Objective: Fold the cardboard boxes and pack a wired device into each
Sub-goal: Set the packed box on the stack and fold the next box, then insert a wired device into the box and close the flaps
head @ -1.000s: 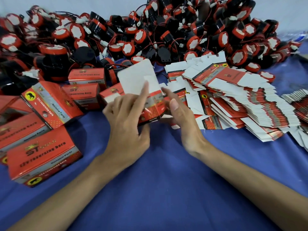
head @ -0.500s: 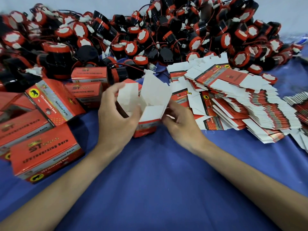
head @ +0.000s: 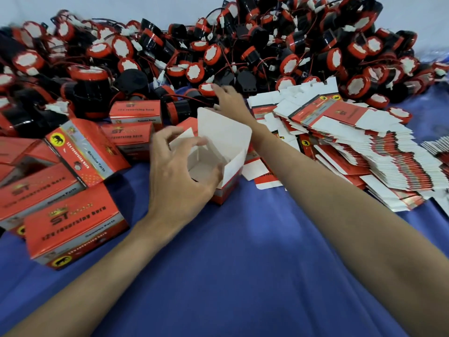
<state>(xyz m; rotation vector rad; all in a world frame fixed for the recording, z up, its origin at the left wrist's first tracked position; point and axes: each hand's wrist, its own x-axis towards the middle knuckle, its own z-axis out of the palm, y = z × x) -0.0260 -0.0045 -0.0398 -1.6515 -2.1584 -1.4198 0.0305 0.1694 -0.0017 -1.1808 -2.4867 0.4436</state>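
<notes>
Box (head: 223, 135) (flaps up) in left hand (head: 177, 176)

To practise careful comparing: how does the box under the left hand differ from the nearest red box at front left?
The open box has its flaps up, white inside showing; the closed box is shut. The open box stands upright, gripped by the left hand; the closed box lies unheld. Both are red printed cardboard.
</notes>
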